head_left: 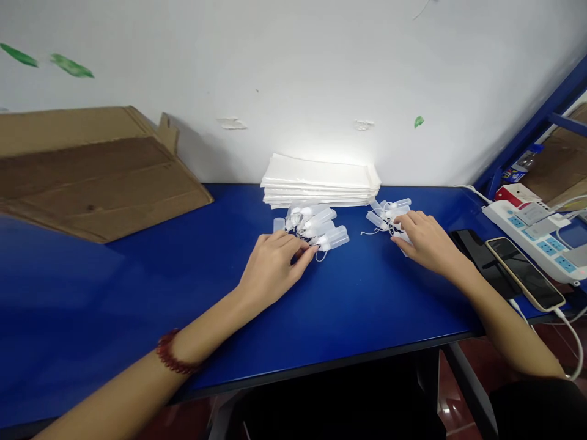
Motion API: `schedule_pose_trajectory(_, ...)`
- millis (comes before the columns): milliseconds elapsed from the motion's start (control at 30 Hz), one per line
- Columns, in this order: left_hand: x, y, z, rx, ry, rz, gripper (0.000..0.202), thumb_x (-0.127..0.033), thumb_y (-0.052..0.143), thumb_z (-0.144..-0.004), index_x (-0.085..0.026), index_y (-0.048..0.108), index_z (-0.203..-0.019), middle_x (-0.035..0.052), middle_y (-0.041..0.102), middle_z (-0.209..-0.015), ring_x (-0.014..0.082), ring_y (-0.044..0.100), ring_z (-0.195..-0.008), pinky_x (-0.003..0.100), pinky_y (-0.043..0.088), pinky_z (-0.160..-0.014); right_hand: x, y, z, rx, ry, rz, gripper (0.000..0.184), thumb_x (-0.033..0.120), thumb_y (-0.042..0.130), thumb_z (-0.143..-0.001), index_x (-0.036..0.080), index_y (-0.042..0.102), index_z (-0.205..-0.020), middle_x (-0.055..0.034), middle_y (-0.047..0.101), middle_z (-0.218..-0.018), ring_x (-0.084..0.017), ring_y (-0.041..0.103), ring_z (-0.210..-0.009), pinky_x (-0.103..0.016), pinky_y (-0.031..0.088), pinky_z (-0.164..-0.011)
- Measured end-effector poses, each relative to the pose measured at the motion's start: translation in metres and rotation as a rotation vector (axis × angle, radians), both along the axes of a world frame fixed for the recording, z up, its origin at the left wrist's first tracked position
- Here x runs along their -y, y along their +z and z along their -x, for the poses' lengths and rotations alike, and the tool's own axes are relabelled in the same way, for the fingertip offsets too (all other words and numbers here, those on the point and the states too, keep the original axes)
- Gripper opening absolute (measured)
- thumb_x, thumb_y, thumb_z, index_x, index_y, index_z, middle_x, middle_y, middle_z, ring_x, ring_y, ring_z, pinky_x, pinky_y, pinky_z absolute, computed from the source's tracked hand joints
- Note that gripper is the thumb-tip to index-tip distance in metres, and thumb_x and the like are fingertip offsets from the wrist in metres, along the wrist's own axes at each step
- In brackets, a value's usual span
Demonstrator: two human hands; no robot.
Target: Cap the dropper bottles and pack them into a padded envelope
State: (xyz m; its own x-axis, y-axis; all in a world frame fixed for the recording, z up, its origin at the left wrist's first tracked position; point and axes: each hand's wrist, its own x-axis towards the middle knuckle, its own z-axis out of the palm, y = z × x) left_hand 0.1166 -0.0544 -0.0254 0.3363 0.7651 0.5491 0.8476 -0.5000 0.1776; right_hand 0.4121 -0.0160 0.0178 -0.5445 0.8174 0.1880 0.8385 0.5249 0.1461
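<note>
Two small heaps of clear plastic vials with white caps and thin strings lie on a blue table (137,293). My left hand (275,266) rests palm down by the left heap (316,226), its fingertips touching the nearest vial. My right hand (424,241) lies over the right heap (389,214), its fingers curled onto the vials there. Whether either hand truly grips a vial is hidden under the fingers. Behind both heaps, against the wall, stands a stack of flat white bags (321,180).
A flattened cardboard box (87,171) leans at the back left. At the right lie a dark phone (477,256), a second phone with a cable (525,272) and a white power strip (536,238). A blue shelf frame (536,122) rises at the far right.
</note>
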Motion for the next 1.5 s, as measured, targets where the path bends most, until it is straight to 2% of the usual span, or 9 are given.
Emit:
schedule_pose_trajectory(200, 0.005, 0.005, -0.003, 0.01, -0.014, -0.072, 0.029, -0.029, 0.053, -0.094, -0.017, 0.063, -0.069, 0.0008, 0.062, -0.058, 0.0168, 0.056, -0.059, 0.032, 0.037, -0.061, 0.01, 0.013, 0.004, 0.183, -0.119, 0.121, 0.021, 0.026, 0.05, -0.095, 0.01, 0.062, -0.098, -0.0168, 0.069, -0.096, -0.03, 0.063, -0.092, -0.034, 0.039, -0.072)
schedule_pose_trajectory(500, 0.013, 0.009, -0.009, 0.024, -0.061, -0.135, 0.025, -0.023, 0.055, -0.093, -0.018, 0.06, -0.069, -0.0013, 0.058, -0.056, 0.0151, 0.054, -0.055, 0.031, 0.036, -0.059, 0.008, -0.002, 0.015, 0.171, -0.233, 0.18, 0.027, 0.029, 0.048, -0.093, 0.006, 0.063, -0.098, -0.0218, 0.071, -0.089, -0.03, 0.067, -0.074, -0.032, 0.038, -0.055)
schedule_pose_trajectory(567, 0.014, 0.01, -0.011, 0.023, -0.072, -0.153, 0.024, -0.021, 0.056, -0.092, -0.018, 0.06, -0.069, -0.0018, 0.058, -0.055, 0.0149, 0.053, -0.055, 0.03, 0.036, -0.058, 0.009, 0.001, 0.014, 0.152, -0.229, 0.206, 0.023, 0.027, 0.05, -0.09, 0.008, 0.065, -0.091, -0.0198, 0.071, -0.086, -0.029, 0.066, -0.072, -0.031, 0.036, -0.053)
schedule_pose_trajectory(667, 0.016, 0.012, -0.013, 0.027, -0.105, -0.183, 0.024, -0.02, 0.056, -0.092, -0.018, 0.058, -0.069, -0.0026, 0.058, -0.055, 0.0143, 0.053, -0.055, 0.03, 0.037, -0.059, 0.012, 0.012, 0.012, 0.118, -0.187, 0.26, 0.019, 0.03, 0.056, -0.083, 0.015, 0.063, -0.073, -0.0106, 0.069, -0.074, -0.023, 0.063, -0.068, -0.028, 0.032, -0.052)
schedule_pose_trajectory(833, 0.022, 0.015, -0.019, 0.03, -0.189, -0.183, 0.021, -0.016, 0.056, -0.092, -0.018, 0.057, -0.071, -0.0025, 0.06, -0.058, 0.0137, 0.053, -0.058, 0.031, 0.038, -0.062, 0.016, 0.026, 0.01, -0.261, -0.057, 0.45, 0.016, 0.023, 0.054, -0.079, 0.018, 0.053, -0.064, 0.0004, 0.056, -0.059, -0.013, 0.05, -0.056, -0.025, 0.03, -0.053)
schedule_pose_trajectory(1033, 0.032, 0.017, -0.027, 0.027, -0.302, -0.157, 0.013, -0.012, 0.055, -0.092, -0.016, 0.058, -0.079, 0.0002, 0.062, -0.066, 0.0144, 0.052, -0.064, 0.03, 0.039, -0.065, 0.021, 0.02, 0.015, -0.61, 0.092, 0.68, 0.008, 0.021, 0.052, -0.08, 0.016, 0.055, -0.074, 0.0024, 0.053, -0.061, -0.011, 0.046, -0.056, -0.024, 0.034, -0.055)
schedule_pose_trajectory(1133, 0.035, 0.015, -0.027, 0.042, -0.293, -0.113, 0.006, -0.015, 0.054, -0.094, -0.013, 0.059, -0.095, 0.0012, 0.062, -0.07, 0.0154, 0.054, -0.068, 0.03, 0.041, -0.067, 0.026, 0.016, 0.02, -0.71, 0.147, 0.777, 0.013, 0.026, 0.051, -0.084, 0.016, 0.057, -0.077, 0.0013, 0.055, -0.064, -0.011, 0.048, -0.058, -0.024, 0.037, -0.057)
schedule_pose_trajectory(1267, 0.037, 0.015, -0.027, 0.055, -0.267, -0.065, 0.017, -0.018, 0.052, -0.095, -0.013, 0.056, -0.111, 0.0012, 0.062, -0.075, 0.0154, 0.056, -0.073, 0.03, 0.043, -0.072, 0.032, 0.008, 0.027, -0.812, 0.189, 0.963, 0.017, 0.028, 0.049, -0.086, 0.016, 0.058, -0.079, 0.0014, 0.057, -0.063, -0.01, 0.049, -0.056, -0.023, 0.036, -0.054)
schedule_pose_trajectory(1500, 0.038, 0.015, -0.029, 0.042, -0.372, -0.077, 0.011, -0.01, 0.052, -0.094, -0.012, 0.058, -0.103, 0.006, 0.066, -0.085, 0.0169, 0.054, -0.077, 0.031, 0.04, -0.071, 0.043, -0.001, 0.035, -0.919, 0.165, 1.135, 0.018, 0.027, 0.046, -0.086, 0.016, 0.059, -0.08, 0.0023, 0.054, -0.063, -0.011, 0.049, -0.057, -0.024, 0.038, -0.056)
